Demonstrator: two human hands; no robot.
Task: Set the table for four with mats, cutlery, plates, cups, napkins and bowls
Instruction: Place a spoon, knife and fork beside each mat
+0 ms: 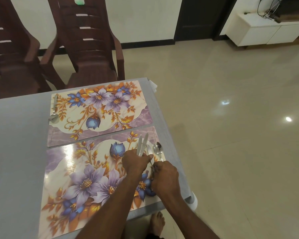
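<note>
Two floral mats lie on the grey table (16,152): a far mat (100,111) and a near mat (79,180). My left hand (136,163) grips two metal handles of cutlery (142,144) that stick up past my knuckles, over the near mat's right end. Beside it my right hand (164,176) pinches the handle of a spoon (157,150) that lies on the near mat's right edge, next to a knife (149,150). Another spoon (54,111) lies along the far mat's left edge.
Two dark brown plastic chairs (86,49) stand at the table's far side. The table's right edge (173,152) runs close to my hands, with shiny tiled floor beyond. A white cabinet (266,30) stands at the far right. My bare foot (157,223) shows below the table.
</note>
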